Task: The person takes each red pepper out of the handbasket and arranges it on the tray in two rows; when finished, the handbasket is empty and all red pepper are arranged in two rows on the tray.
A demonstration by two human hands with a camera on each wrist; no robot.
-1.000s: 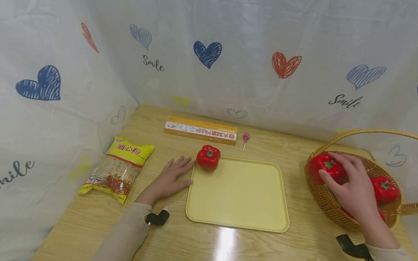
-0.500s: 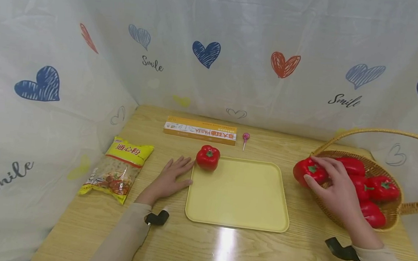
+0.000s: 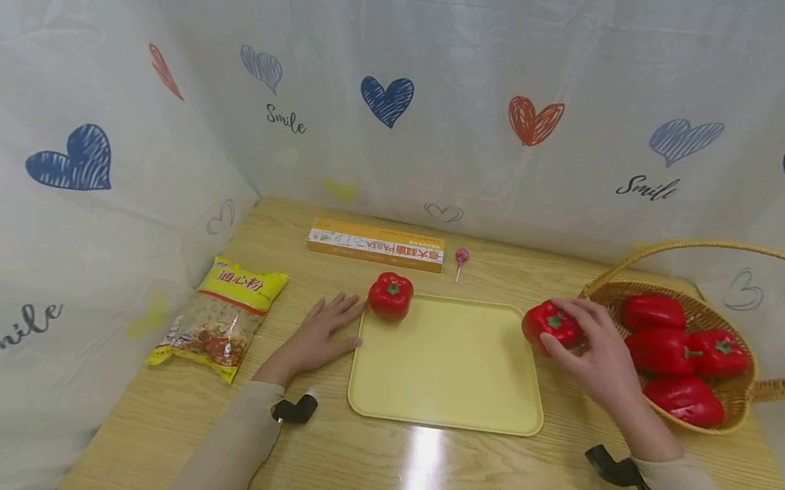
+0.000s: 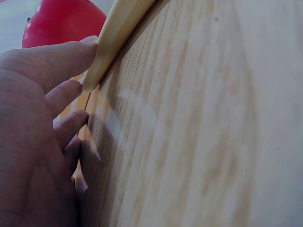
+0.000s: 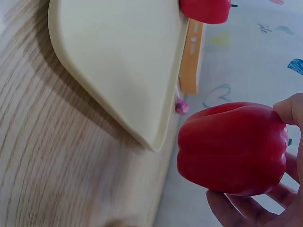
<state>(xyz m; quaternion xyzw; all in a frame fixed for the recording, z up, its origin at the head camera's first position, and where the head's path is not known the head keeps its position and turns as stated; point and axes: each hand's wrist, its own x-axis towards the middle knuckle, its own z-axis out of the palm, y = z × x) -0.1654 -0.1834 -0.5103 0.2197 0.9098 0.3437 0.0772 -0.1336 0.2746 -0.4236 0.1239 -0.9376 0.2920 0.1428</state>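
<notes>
My right hand (image 3: 595,353) grips a red bell pepper (image 3: 551,326) between thumb and fingers, at the right edge of a pale yellow tray (image 3: 452,365). In the right wrist view this held pepper (image 5: 232,149) hangs above the table, apart from the tray's corner. A second red bell pepper (image 3: 391,296) sits upright at the tray's far left corner. My left hand (image 3: 316,337) lies on the table with its fingers spread, touching the tray's left edge. From the left wrist, the thumb (image 4: 66,59) is seen against the tray rim (image 4: 111,45).
A wicker basket (image 3: 746,407) with a tall handle stands at the right, holding several red peppers (image 3: 661,351). Behind the tray lie a pasta box (image 3: 376,245) and a pink lollipop (image 3: 461,257). A yellow bag of macaroni (image 3: 221,316) lies left. A printed curtain (image 3: 454,165) encloses the table.
My right hand has lifted the bell pepper out of the basket and carried it left to the tray's right edge. The left hand has stayed in place.
</notes>
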